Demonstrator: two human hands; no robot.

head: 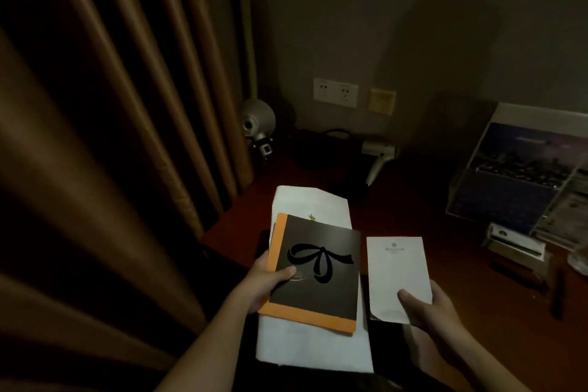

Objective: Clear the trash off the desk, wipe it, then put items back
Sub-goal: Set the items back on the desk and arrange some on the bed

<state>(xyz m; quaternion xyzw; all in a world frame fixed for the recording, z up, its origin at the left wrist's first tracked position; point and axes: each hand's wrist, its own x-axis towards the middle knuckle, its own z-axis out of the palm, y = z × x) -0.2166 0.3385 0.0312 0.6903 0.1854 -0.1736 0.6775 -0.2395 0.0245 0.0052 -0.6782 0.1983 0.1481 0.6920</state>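
Fingers (410, 297) and thumb pinch notepad's (396, 270) near edge; booklet (321, 277) in left hand (267, 280).

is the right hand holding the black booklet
No, the left hand grips the black booklet; the right hand holds a white notepad.

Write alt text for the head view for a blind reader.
Over a dark wooden desk, the left hand holds a black booklet with orange edges, the right hand a white notepad; a folded white cloth lies under the booklet.
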